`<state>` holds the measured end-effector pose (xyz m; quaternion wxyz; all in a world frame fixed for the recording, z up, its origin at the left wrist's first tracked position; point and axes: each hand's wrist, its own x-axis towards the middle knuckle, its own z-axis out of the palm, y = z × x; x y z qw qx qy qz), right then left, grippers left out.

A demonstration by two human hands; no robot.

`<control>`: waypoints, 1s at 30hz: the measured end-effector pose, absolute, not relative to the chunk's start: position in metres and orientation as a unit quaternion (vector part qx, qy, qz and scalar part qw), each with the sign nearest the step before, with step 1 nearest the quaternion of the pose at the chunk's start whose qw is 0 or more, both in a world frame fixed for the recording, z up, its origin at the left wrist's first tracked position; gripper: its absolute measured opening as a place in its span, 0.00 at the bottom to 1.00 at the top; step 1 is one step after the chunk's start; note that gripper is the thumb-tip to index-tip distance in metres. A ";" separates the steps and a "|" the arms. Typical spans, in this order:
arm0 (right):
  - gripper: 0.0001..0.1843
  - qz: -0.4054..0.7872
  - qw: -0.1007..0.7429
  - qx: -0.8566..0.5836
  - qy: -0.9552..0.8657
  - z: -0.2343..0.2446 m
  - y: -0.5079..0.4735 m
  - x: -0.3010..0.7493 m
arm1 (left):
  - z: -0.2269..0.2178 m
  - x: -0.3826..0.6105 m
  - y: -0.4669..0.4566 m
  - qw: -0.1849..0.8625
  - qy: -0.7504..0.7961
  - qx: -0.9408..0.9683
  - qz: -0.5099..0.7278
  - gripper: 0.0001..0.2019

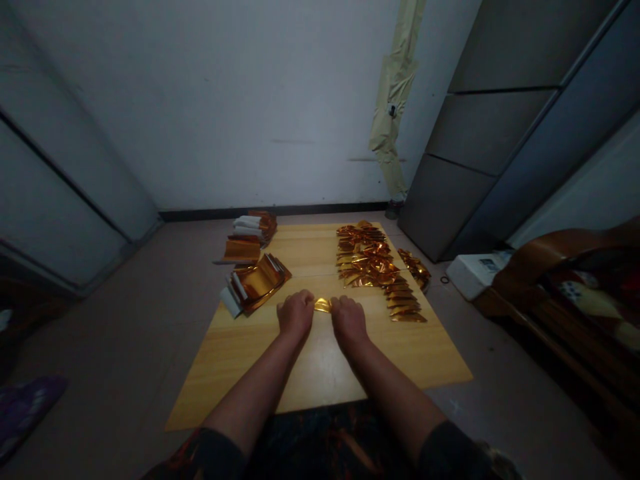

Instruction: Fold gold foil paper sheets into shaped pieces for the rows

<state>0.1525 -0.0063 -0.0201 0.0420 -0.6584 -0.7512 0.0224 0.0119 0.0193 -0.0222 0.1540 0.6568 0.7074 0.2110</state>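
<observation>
My left hand [296,313] and my right hand [349,319] rest side by side on a low yellow wooden board [320,373]. Both are closed on one small piece of gold foil paper [323,305], which shows between them. To the left lies a stack of flat gold foil sheets [256,283]. A pile of folded gold foil pieces [373,263] lies to the right, with a row of them running down toward my right hand.
More foil sheet stacks [250,239] sit at the board's far left. A grey cabinet [490,133] stands at the right, with a white box [475,272] and a wooden chair [565,280] beside it. A white wall is behind.
</observation>
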 end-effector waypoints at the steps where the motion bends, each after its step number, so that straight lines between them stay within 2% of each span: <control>1: 0.11 0.021 0.043 -0.658 -0.751 -0.020 -0.006 0.153 | -0.022 0.012 0.019 0.149 0.706 0.660 0.209 0.07; 15: 0.09 0.050 0.058 -0.664 -0.744 -0.015 -0.006 0.161 | -0.020 0.009 0.012 0.124 0.684 0.695 0.182 0.08; 30: 0.10 0.044 0.123 -0.594 -0.794 -0.027 0.003 0.185 | -0.031 -0.015 0.005 0.087 0.550 0.803 0.214 0.12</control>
